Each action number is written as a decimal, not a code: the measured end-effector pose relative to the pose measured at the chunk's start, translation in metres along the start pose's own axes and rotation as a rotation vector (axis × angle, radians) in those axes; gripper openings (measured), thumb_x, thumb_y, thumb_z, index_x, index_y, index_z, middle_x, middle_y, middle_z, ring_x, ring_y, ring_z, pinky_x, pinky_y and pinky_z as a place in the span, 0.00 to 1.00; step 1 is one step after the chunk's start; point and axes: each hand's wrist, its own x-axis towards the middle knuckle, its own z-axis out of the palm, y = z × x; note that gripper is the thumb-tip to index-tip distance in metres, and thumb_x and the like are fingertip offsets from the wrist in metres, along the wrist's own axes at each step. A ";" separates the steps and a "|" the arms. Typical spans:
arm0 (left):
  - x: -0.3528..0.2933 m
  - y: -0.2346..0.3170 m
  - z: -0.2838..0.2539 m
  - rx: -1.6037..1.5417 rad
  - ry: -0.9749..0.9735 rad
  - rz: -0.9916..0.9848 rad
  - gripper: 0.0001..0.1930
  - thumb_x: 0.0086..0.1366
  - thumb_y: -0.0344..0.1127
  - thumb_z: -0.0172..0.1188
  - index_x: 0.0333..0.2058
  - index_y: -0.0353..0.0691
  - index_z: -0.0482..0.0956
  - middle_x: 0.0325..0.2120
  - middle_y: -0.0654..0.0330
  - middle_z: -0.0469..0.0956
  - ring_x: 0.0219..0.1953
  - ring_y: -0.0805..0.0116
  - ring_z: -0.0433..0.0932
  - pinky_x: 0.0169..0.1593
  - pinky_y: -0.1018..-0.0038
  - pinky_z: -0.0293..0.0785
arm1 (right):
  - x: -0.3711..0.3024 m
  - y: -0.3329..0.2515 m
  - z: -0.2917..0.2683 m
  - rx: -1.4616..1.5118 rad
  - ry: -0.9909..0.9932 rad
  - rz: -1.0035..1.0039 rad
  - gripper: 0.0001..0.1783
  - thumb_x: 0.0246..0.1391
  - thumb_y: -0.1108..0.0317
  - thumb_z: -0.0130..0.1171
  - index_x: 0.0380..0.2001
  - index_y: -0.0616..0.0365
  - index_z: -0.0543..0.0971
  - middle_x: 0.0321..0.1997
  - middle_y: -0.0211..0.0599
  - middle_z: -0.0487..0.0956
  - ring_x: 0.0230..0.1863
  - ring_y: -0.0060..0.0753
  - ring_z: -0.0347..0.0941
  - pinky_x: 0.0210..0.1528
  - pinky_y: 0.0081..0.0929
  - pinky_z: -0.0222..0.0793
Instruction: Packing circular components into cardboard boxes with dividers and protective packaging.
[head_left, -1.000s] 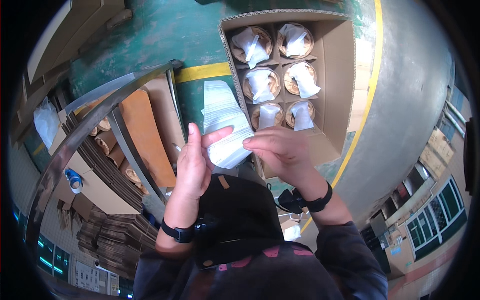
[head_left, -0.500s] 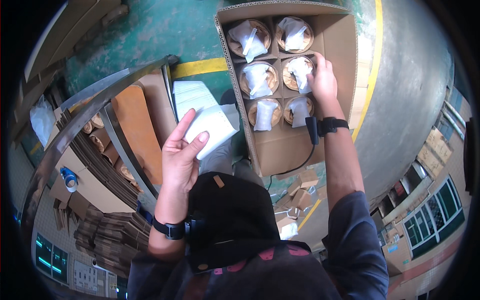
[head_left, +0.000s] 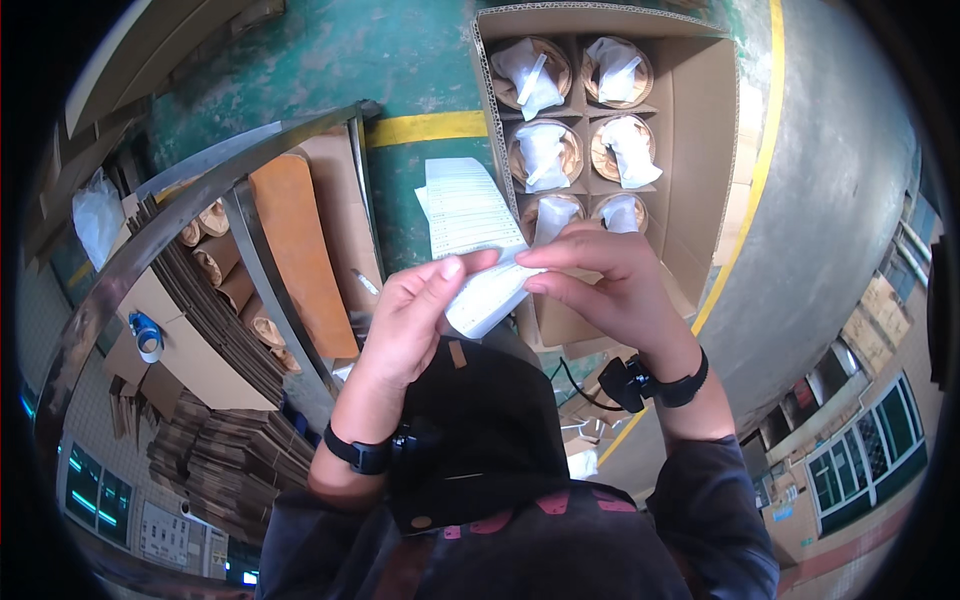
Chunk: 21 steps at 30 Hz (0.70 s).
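Note:
My left hand holds a folded strip of white labels, printed in rows, with its thumb on top. The strip's far end fans out over the green floor. My right hand pinches the near part of the same strip between thumb and fingers, just beside the left fingertips. Beyond the right hand stands an open cardboard box with dividers. Its several compartments each hold a round item in brown paper with a white translucent pouch on top. The nearest pouches are partly hidden by my right hand.
On the left is a metal-framed rack with an orange-brown board and stacked flat cardboard. A blue tape roll lies on cardboard there. More flattened cartons are piled lower left. A yellow floor line runs past the box.
My right hand has left the pouch in the box and come to the label strip, which it now pinches. The strip in my left hand has turned and shifted right.

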 end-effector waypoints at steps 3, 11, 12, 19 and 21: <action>-0.002 -0.004 0.002 -0.045 0.051 -0.090 0.25 0.70 0.47 0.43 0.48 0.29 0.74 0.44 0.51 0.76 0.46 0.67 0.76 0.51 0.74 0.71 | -0.010 -0.002 0.012 -0.081 0.096 -0.164 0.08 0.47 0.78 0.62 0.33 0.57 0.82 0.31 0.34 0.81 0.38 0.28 0.75 0.43 0.26 0.68; 0.005 -0.028 -0.033 0.056 0.419 0.173 0.18 0.68 0.41 0.52 0.47 0.32 0.76 0.42 0.57 0.77 0.41 0.74 0.75 0.48 0.78 0.69 | -0.026 0.124 0.009 0.159 0.196 0.455 0.05 0.43 0.76 0.63 0.28 0.57 0.80 0.34 0.36 0.80 0.34 0.31 0.76 0.39 0.23 0.70; 0.006 -0.027 -0.033 0.054 0.409 0.168 0.18 0.68 0.41 0.52 0.47 0.32 0.76 0.42 0.57 0.77 0.41 0.74 0.75 0.48 0.78 0.69 | -0.022 0.149 0.008 -0.072 0.177 0.490 0.08 0.43 0.75 0.64 0.30 0.56 0.79 0.34 0.36 0.79 0.34 0.32 0.75 0.38 0.24 0.70; 0.005 -0.026 -0.030 0.194 0.362 0.221 0.17 0.61 0.28 0.60 0.49 0.33 0.75 0.44 0.57 0.76 0.45 0.74 0.74 0.51 0.77 0.70 | -0.001 0.178 0.039 -0.766 0.578 0.448 0.18 0.44 0.69 0.66 0.39 0.57 0.73 0.32 0.35 0.74 0.37 0.27 0.72 0.35 0.28 0.68; 0.005 -0.030 -0.026 0.220 0.304 0.273 0.20 0.58 0.25 0.62 0.50 0.34 0.74 0.45 0.56 0.76 0.46 0.73 0.73 0.51 0.77 0.70 | -0.003 0.143 0.033 -0.541 0.592 0.321 0.18 0.45 0.70 0.65 0.40 0.58 0.73 0.35 0.35 0.74 0.40 0.27 0.71 0.38 0.27 0.67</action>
